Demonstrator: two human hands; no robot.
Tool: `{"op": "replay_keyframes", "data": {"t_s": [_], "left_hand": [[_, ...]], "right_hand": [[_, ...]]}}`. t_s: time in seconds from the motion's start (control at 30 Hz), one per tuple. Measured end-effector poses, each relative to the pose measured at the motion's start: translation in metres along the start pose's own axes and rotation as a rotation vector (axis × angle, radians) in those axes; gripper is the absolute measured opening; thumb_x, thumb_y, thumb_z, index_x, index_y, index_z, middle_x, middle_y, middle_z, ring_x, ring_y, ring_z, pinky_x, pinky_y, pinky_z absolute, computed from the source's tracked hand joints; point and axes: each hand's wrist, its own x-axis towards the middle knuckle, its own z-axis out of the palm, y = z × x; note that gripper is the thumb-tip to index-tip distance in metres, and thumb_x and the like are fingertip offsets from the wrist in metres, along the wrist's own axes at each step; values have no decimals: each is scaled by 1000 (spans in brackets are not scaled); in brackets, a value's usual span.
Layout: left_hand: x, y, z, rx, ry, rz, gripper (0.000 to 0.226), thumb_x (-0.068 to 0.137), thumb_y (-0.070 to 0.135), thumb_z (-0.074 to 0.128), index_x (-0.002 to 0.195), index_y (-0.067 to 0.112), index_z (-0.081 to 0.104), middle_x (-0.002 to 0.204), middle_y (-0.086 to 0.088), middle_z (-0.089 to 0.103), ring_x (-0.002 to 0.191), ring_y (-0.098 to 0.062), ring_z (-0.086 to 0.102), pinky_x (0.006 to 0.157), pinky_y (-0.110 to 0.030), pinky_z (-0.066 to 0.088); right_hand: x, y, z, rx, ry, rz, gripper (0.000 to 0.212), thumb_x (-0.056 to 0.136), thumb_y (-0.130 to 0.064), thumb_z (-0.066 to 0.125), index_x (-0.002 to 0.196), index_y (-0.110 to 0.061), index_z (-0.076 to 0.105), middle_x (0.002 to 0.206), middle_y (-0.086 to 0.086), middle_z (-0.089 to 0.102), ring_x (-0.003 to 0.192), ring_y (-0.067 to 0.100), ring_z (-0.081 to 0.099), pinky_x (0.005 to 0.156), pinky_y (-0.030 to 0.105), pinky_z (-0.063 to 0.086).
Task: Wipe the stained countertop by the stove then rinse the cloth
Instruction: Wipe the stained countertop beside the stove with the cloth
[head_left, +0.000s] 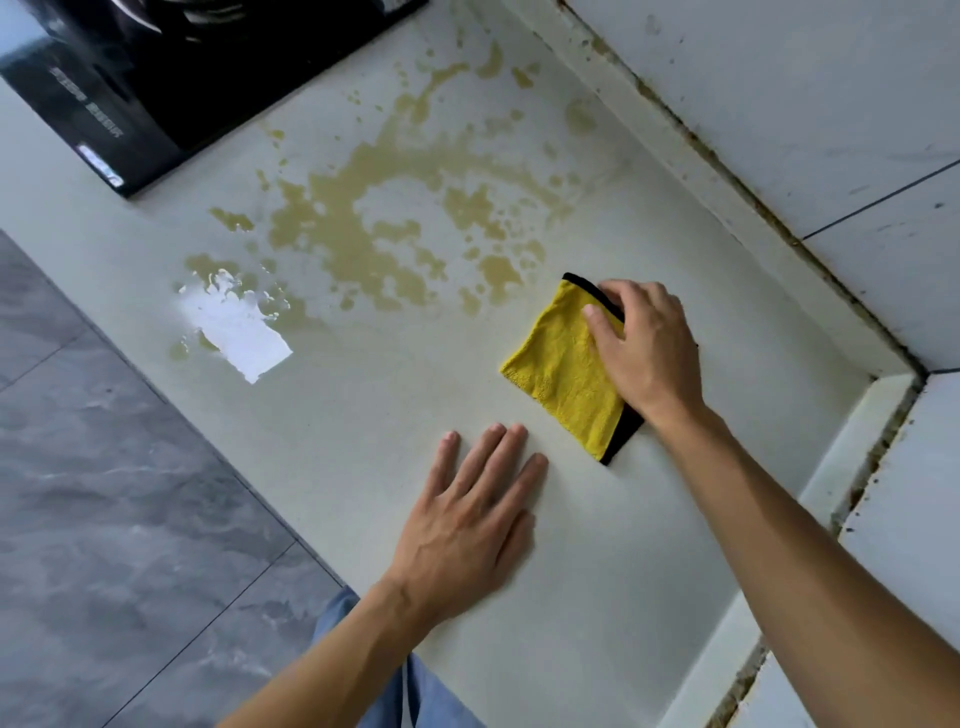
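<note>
Your right hand (644, 348) rests on the cloth (566, 374), on the counter (363, 415) near the wall corner. The stain (395, 208) lies beyond it, the stove (171, 78) far left, your left hand (467, 519) just nearer.

Cloth: bright yellow folded microfibre cloth (563, 371), black-edged, under the right hand (647, 348).
Surface: pale grey-green stone surface (363, 441).
Stain: yellow-brown blotchy spill (384, 218), beyond both hands.
Stove: glossy black glass stove (171, 78).
Floor: grey marbled floor tiles (114, 493).

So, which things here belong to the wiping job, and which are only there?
For the job: cloth under the right hand; stain; countertop.
Only there: stove; wall tiles; floor; left hand, flat on the countertop.
</note>
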Motion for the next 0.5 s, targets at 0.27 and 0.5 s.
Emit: {"op": "replay_keyframes", "data": {"t_s": [0.27, 0.5], "left_hand": [[-2, -1, 7, -7, 66, 5, 55, 107, 41, 48, 158, 21, 47, 173, -9, 32, 162, -27, 26, 128, -61, 23], [-3, -1, 8, -2, 76, 5, 56, 106, 41, 50, 158, 20, 47, 172, -10, 32, 162, -28, 26, 126, -63, 26]], "right_hand": [[19, 17, -3, 90, 16, -147, 19, 94, -33, 75, 104, -19, 67, 89, -7, 59, 93, 24, 63, 82, 40, 51], [3, 20, -1, 20, 166, -405, 21, 101, -32, 68, 121, -29, 66, 101, -7, 58, 86, 16, 59, 74, 36, 46]]}}
